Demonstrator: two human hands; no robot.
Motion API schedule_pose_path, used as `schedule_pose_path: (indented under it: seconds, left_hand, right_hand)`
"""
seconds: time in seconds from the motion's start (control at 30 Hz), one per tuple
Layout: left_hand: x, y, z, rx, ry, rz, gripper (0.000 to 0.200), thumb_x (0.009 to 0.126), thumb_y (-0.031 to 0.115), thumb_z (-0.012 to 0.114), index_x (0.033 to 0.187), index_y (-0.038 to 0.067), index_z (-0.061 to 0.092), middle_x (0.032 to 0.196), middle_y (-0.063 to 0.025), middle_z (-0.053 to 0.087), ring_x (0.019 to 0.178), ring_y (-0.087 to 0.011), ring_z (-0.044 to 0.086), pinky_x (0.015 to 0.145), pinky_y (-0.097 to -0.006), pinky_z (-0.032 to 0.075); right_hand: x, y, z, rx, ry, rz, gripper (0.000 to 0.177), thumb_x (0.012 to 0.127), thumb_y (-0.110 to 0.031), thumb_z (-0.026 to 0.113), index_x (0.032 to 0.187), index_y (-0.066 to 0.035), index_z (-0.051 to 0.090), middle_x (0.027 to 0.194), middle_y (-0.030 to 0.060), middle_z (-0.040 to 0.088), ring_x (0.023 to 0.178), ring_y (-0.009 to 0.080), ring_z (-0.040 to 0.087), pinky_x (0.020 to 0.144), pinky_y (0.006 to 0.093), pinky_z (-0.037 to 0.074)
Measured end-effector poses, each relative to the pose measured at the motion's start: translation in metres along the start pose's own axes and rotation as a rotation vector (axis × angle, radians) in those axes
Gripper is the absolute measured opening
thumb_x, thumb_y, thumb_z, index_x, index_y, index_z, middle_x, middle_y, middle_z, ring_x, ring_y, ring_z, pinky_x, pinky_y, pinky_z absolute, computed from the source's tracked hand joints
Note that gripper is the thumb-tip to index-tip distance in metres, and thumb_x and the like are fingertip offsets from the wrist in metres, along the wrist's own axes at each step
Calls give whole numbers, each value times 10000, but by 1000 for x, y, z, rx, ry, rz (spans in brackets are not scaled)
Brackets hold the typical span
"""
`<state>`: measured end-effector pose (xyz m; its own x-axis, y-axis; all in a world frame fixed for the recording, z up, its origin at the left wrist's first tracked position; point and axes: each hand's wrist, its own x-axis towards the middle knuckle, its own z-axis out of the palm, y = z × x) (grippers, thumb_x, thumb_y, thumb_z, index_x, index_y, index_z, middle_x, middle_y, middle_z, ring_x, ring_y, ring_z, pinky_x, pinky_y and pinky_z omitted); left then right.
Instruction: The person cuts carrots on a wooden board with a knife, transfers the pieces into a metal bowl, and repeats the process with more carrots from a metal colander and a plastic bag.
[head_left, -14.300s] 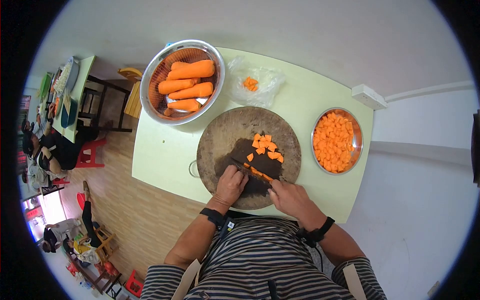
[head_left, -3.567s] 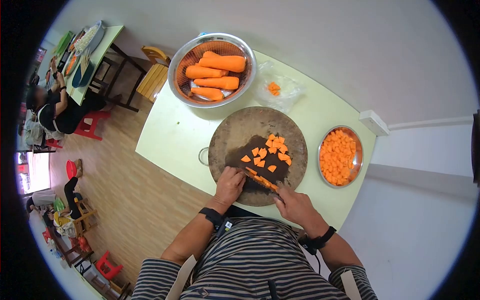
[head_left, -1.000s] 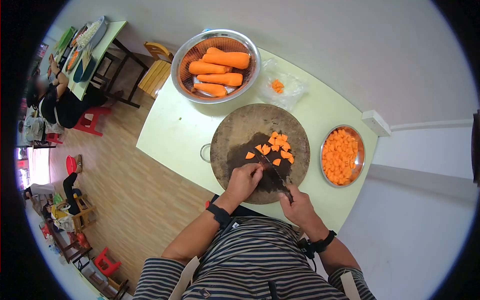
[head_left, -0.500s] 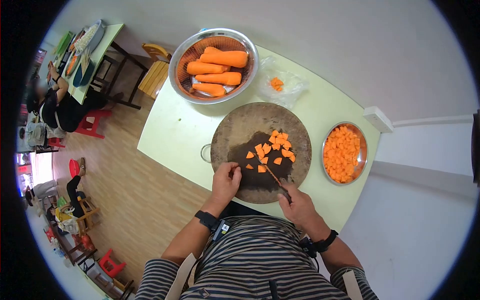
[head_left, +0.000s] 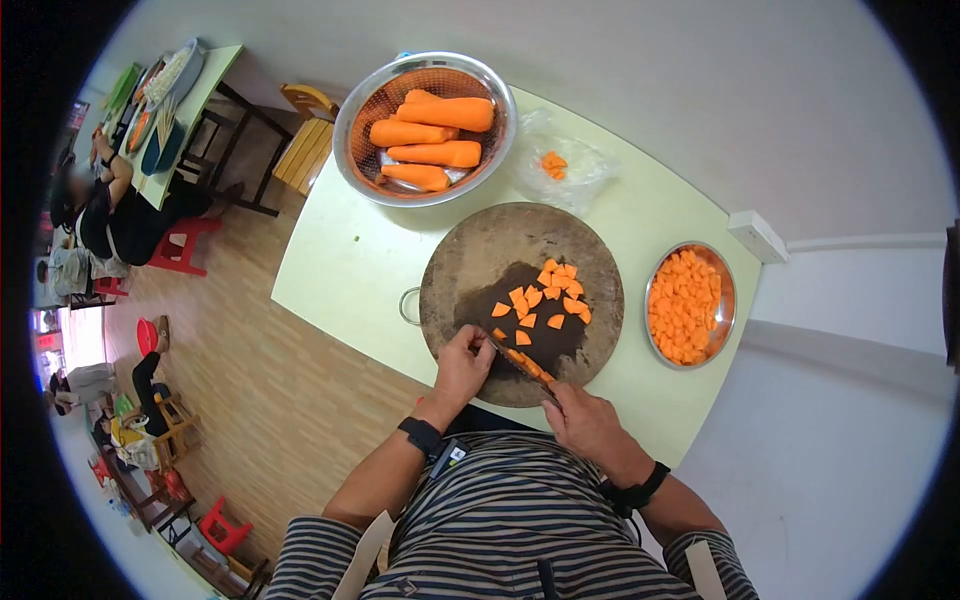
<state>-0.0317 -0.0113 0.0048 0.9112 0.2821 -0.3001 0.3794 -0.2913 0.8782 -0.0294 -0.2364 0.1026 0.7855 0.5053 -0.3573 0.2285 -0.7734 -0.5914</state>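
My right hand (head_left: pixel 585 420) grips the handle of a knife (head_left: pixel 520 364), whose blade slants up and left over the near part of the round wooden cutting board (head_left: pixel 480 235). Orange color shows along the blade. At the blade's tip end is my left hand (head_left: pixel 465 362), its fingers closed together at the board's near left edge; what they hold, if anything, is hidden. Several cut carrot pieces (head_left: pixel 550 280) lie beyond the knife, on the dark wet patch of the board.
A colander in a metal basin (head_left: pixel 345 150) holds several whole carrots (head_left: pixel 455 113). Beside it lies a clear plastic bag (head_left: pixel 595 170) with carrot bits. A metal bowl (head_left: pixel 728 325) of cut carrot stands right. People, stools and another table (head_left: pixel 215 75) are at left.
The knife has moved toward me and left, its blade now close to my left hand. My right hand has shifted slightly down. My left hand has moved slightly right.
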Motion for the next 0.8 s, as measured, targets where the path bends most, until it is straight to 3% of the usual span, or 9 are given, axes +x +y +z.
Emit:
schedule_pose_path:
  seconds: [0.37,0.8]
  left_hand:
    - [3,11,0,5,-37,-121,95,907,54,656,919,-38,637,762,-171,683,686,-229,686,645,-329,532]
    - [2,4,2,14,-19,-105,94,897,54,680,887,-37,658,736,-183,677,639,-231,676,620,-328,527]
  right_hand:
    - [1,-2,-2,10,-32,17,259,979,-225,630,1143,-36,564,882,189,679,746,403,679,641,486,552]
    - [9,-11,-12,-52,-115,27,215,1008,-236,576,1079,-35,550,857,199,674,749,394,690,640,494,552]
